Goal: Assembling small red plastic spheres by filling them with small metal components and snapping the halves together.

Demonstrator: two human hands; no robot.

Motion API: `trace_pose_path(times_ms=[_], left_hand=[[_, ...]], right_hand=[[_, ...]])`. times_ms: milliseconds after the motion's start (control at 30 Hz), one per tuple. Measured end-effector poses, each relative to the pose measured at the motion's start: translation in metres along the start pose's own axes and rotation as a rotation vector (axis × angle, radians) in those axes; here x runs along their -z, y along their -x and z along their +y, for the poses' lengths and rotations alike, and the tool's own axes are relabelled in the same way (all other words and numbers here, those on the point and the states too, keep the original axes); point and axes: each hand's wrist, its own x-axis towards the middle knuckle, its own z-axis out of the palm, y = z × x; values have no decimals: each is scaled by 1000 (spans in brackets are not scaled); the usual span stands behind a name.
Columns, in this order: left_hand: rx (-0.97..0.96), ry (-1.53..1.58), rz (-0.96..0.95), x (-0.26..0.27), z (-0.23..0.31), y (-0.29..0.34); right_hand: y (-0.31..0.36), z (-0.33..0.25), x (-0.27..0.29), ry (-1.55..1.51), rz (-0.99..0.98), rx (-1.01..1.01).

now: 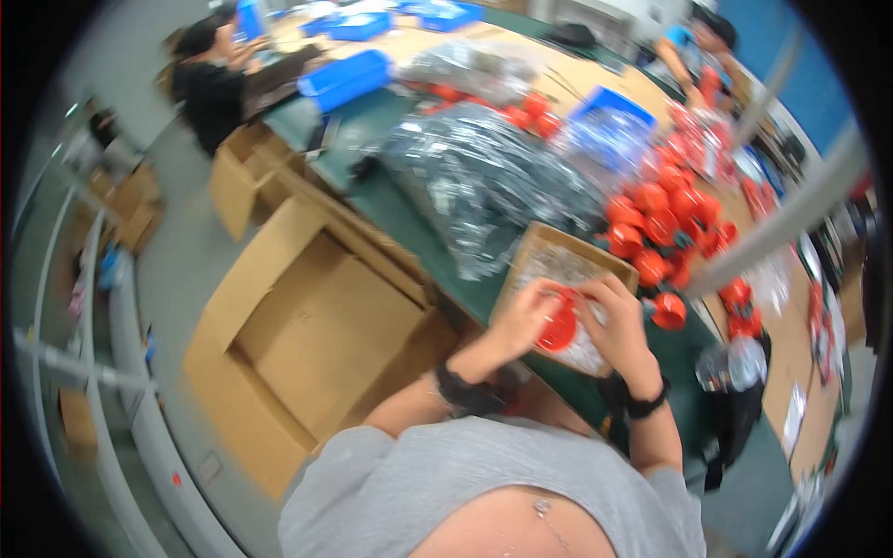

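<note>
A round red plastic part (559, 328), cup-like in shape, is held between my two hands over a small cardboard box (514, 275). My left hand (523, 321) pinches it from the left, thumb and fingers near its upper rim. From the right, my right hand (615, 321) has its fingertips closed at the same upper rim. Whether a smaller piece sits between the fingertips is too blurred to tell. Many small clear pieces (560, 265) fill the box below. Just right of the box lies a heap of similar red parts (662, 226), some with dark green bits.
A large clear plastic bag (484, 177) covers the green table beyond the box. Blue bins (346, 82) stand farther back. An open carton (326, 335) is at my left, a grey pole (791, 219) crosses at the right. Co-workers (219, 84) sit at the far edges.
</note>
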Motion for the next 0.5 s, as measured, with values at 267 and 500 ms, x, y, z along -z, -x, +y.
trace_pose_path(times_ms=[267, 500], left_hand=[[59, 35, -47, -11, -15, 3], [-66, 143, -42, 3, -15, -1]], right_hand=[[7, -12, 0, 52, -22, 2], [-19, -14, 13, -65, -176, 12]])
